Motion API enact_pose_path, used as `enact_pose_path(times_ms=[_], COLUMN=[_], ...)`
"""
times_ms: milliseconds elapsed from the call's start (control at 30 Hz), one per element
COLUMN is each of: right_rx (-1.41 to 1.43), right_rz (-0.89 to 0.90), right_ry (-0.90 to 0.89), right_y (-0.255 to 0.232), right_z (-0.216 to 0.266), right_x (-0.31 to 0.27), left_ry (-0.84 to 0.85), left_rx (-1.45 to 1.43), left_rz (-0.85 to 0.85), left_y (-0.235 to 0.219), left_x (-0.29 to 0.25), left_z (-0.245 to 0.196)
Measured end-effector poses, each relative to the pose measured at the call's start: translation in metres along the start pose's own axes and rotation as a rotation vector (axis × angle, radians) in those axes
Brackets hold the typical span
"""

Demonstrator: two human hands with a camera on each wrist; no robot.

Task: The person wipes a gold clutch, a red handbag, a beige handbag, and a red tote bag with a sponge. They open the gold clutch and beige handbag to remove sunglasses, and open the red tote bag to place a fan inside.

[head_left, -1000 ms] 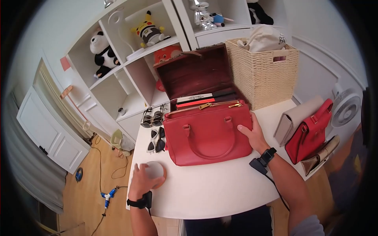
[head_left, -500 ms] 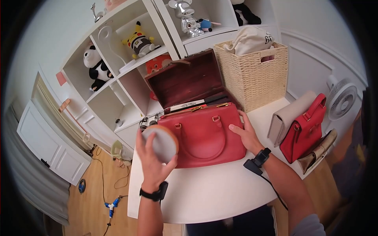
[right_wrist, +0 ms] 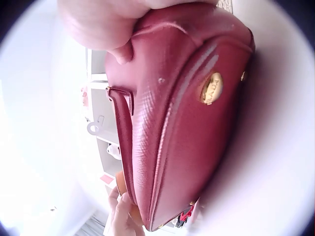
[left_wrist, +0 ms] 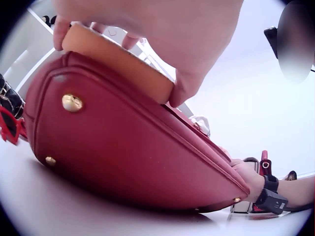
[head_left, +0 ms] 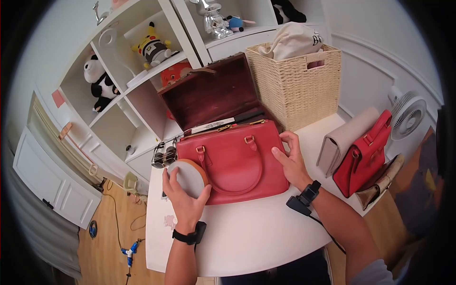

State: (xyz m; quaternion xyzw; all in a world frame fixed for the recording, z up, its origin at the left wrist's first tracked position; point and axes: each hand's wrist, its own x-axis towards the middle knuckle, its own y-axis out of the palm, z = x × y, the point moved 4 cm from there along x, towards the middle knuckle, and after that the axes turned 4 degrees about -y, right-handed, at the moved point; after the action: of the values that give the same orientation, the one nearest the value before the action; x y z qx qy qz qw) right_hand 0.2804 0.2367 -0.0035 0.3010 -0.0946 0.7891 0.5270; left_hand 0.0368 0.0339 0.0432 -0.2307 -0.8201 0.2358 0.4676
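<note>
The red handbag with gold zip pulls leans back against an open dark red chest. At its left front, the left hand grips a round grey-faced disc with an orange-brown edge. From the left wrist view, that edge lies against or very near the bag, with fingers and thumb around it. The right hand holds the bag's right end, thumb on the front; some of its fingers are hidden. In the right wrist view, the right hand presses on the red leather.
Sunglasses lie left of the bag. A woven basket with a cloth bag stands behind. A beige bag, a smaller red bag and a gold-toned bag stand at right. Shelves with plush toys rise behind.
The left hand has lifted the disc from the table's left side up to the handbag's left front. The right hand stays at the bag's right end. The head view has shifted.
</note>
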Motion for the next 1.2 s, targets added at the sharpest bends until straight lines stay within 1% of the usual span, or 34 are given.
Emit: enact_pose_path(times_ms=[33,100,167,200,233,267,333,400,433,467,533,600,667,700,733,767,800,833,900,1033,1100,1133,1200], right_rx=[0.045,0.036,0.027,-0.043,-0.112,-0.112,-0.082,-0.046,-0.011,-0.012,0.022,0.033,0.043,0.015,-0.013,0.020,0.016,0.007,0.001,-0.020,-0.048,-0.061,-0.072], right_rz=[0.002,0.006,0.010,0.066,0.123,0.121,0.156,0.184,0.213,0.213,0.231,0.246,0.251,0.258,0.265,0.273,0.269,0.271,0.271,0.292,0.282,0.296,0.321], right_ry=[0.029,0.024,0.013,0.007,0.002,0.000,-0.014,-0.010,-0.001,-0.003,-0.003,-0.004,-0.005,-0.018,-0.031,0.020,0.022,0.027,0.037,0.031,0.022,0.020,0.024], right_y=[0.002,0.003,-0.001,-0.002,-0.002,-0.003,-0.001,0.000,0.001,0.001,0.001,0.001,0.000,0.000,-0.001,-0.001,-0.002,-0.002,-0.003,-0.001,-0.003,-0.003,0.000], right_z=[0.003,0.003,0.002,-0.002,-0.004,-0.003,0.001,0.007,0.008,0.009,0.008,0.009,0.007,0.005,0.005,0.005,0.006,0.006,0.004,0.006,0.009,0.009,0.009], right_x=[0.000,0.000,0.002,0.004,0.005,0.005,0.005,0.003,0.002,0.002,0.003,0.002,0.001,0.001,0.002,0.001,0.001,0.003,0.004,0.003,0.004,0.004,0.004], left_ry=[-0.009,-0.020,0.140,0.144,0.229,0.313,0.336,0.393,0.408,0.408,0.471,0.476,0.328,0.215,0.122,0.120,0.115,0.119,0.102,0.136,0.235,0.238,0.386], left_rx=[0.003,0.005,0.075,0.073,0.093,0.114,0.101,0.060,0.042,0.041,0.054,0.034,0.123,0.173,0.202,0.238,0.277,0.274,0.227,0.133,-0.053,-0.056,-0.017], left_rz=[-0.006,-0.013,-0.017,-0.017,0.020,0.056,0.074,0.190,0.210,0.208,0.205,0.179,-0.017,-0.075,-0.070,-0.041,-0.011,-0.009,0.072,0.047,-0.065,-0.061,0.050], left_y=[-0.001,-0.001,0.001,0.003,0.007,0.010,0.015,0.023,0.024,0.026,0.031,0.032,0.029,0.029,0.029,0.030,0.032,0.033,0.038,0.045,0.042,0.042,0.049], left_x=[-0.003,-0.010,-0.016,-0.018,-0.020,-0.023,-0.022,-0.016,-0.011,-0.004,0.010,0.024,0.037,0.038,0.037,0.034,0.030,0.027,0.023,0.023,0.029,0.031,0.035], left_z=[-0.004,-0.011,-0.026,-0.031,-0.040,-0.049,-0.061,-0.075,-0.083,-0.087,-0.098,-0.102,-0.097,-0.094,-0.095,-0.099,-0.102,-0.105,-0.108,-0.110,-0.117,-0.124,-0.148])
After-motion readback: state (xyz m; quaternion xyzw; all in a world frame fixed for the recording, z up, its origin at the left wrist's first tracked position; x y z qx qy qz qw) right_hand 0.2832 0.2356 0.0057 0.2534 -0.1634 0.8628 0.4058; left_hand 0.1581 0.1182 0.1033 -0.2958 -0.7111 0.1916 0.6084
